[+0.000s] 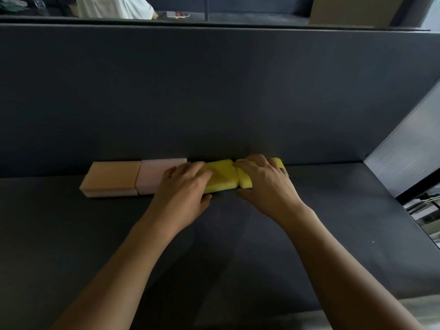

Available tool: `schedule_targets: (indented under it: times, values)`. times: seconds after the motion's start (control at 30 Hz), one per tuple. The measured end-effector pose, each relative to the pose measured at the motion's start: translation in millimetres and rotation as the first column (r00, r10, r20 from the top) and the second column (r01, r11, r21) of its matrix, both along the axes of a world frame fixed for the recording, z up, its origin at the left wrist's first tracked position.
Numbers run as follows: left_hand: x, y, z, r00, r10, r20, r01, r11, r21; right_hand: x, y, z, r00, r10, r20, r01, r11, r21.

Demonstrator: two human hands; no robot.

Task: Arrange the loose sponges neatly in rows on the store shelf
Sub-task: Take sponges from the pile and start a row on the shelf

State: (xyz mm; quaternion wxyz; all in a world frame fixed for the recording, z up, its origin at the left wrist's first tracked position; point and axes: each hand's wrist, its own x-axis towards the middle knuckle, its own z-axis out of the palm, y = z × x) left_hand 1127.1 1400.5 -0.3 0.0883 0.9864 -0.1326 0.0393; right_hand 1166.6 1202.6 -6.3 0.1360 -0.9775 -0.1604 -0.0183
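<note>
A row of sponges lies against the back wall of the dark shelf (238, 246). From the left: an orange sponge (110, 177), a pink sponge (156, 172), then two yellow sponges (221, 177) (245, 181) side by side. My left hand (184, 186) lies on the left yellow sponge, fingers flat on top and thumb at its front edge. My right hand (264, 181) covers the right yellow sponge, fingers spread over its top and thumb at the front. Each hand hides much of its sponge.
The shelf's back panel (214, 91) rises right behind the row. A pale side panel (404, 158) closes the shelf on the right. Bare dark shelf surface stretches in front of the sponges and to both sides.
</note>
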Motion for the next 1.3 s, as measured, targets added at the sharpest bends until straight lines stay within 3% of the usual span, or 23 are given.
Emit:
schedule_targets:
  times: [0.23, 0.47, 0.6, 0.73, 0.87, 1.03, 1.3]
  values:
    - [14, 2, -7, 0.999, 0.027, 0.041, -0.03, 0.997, 0.067, -1, 4, -4, 1.0, 0.007, 0.008, -0.007, 1.0, -0.024]
    - [19, 1, -12, 0.995, 0.044, 0.091, -0.048, 0.998, 0.042, 2, 15, -5, 1.0, -0.001, -0.015, 0.001, 1.0, -0.012]
    - [16, 4, -13, 0.997, 0.03, 0.075, -0.032, 0.999, 0.022, 1, 16, -8, 0.999, 0.01, -0.042, -0.009, 0.999, 0.039]
    - [16, 5, -11, 0.999, -0.001, 0.034, 0.002, 1.0, -0.012, 1, 22, -7, 0.996, 0.047, -0.08, -0.048, 0.999, -0.013]
    - [3, 8, -8, 0.999, 0.0, 0.052, 0.003, 0.998, -0.057, -6, 26, 0, 0.998, 0.051, -0.021, -0.05, 0.997, 0.051]
    - [-28, 26, -1, 0.984, 0.094, 0.149, -0.085, 0.994, -0.067, -26, 53, 16, 0.989, 0.098, 0.107, -0.113, 0.983, 0.143]
    - [-96, 120, 10, 0.92, 0.338, 0.199, -0.336, 0.941, -0.046, -65, 152, 30, 0.948, 0.264, 0.176, -0.299, 0.928, 0.22]
